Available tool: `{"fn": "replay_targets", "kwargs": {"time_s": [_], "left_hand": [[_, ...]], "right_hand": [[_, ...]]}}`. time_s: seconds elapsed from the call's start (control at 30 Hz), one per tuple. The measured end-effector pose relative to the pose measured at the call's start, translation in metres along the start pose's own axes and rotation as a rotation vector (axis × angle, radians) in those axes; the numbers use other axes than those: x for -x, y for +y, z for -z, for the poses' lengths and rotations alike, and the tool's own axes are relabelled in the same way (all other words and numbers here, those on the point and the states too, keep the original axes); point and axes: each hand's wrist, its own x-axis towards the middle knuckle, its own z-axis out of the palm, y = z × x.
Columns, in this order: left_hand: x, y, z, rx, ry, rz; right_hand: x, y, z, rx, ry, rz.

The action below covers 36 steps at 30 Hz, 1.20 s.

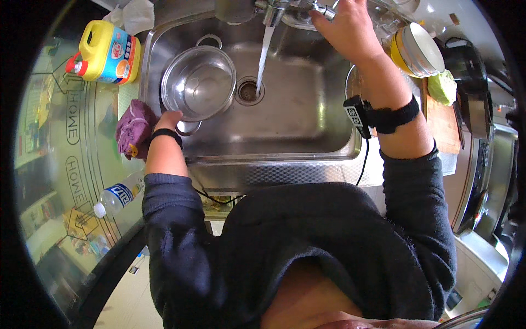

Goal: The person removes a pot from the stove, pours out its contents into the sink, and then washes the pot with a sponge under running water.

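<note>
A two-handled stainless steel pot (201,84) sits in the left part of the steel sink (296,119). My left hand (168,121) grips it at the near left rim, the fingers mostly hidden by the hand itself. From the faucet (274,16) a stream of water (264,57) falls to the right of the pot, onto the drain (250,91). My right hand (349,35) reaches up to the faucet lever (326,11), its thumb beside the lever. The picture's top edge cuts off its fingers, so its grip cannot be made out.
Left of the sink stand a yellow detergent jug (109,53), a bunched purple cloth (134,128) and a clear plastic bottle (119,196). At right are stacked bowls (417,51), a piece of cabbage (443,88) and a wooden cutting board (444,123). A black cable (364,160) hangs from my right wrist device.
</note>
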Motion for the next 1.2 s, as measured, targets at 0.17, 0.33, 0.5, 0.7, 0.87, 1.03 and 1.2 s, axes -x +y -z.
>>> {"fn": "replay_targets", "kwargs": {"time_s": [0.17, 0.33, 0.5, 0.7, 0.87, 1.03, 1.2], "left_hand": [[0.033, 0.011, -0.009, 0.838, -0.225, 0.354], [0.063, 0.038, 0.001, 1.014, -0.262, 0.271], [0.071, 0.054, 0.000, 1.077, -0.226, 0.172], [0.090, 0.101, -0.031, 0.666, -0.200, -0.045], [0.112, 0.135, -0.049, 0.501, -0.262, -0.227], [0.118, 0.151, -0.075, 0.383, -0.269, -0.246], [0.112, 0.147, -0.079, 0.425, -0.289, -0.200]], "right_hand": [[-0.021, -0.015, 0.005, -0.046, 0.124, 0.105], [-0.026, -0.008, 0.008, 0.146, 0.226, 0.175], [0.005, 0.002, -0.009, 0.235, 0.210, 0.114], [0.101, 0.012, -0.063, -0.060, -0.240, -0.159], [0.139, 0.029, -0.112, -0.062, -0.837, -0.639], [0.144, 0.035, -0.157, -0.022, -0.914, -0.666], [0.157, 0.026, -0.172, 0.051, -1.151, -0.487]]}}
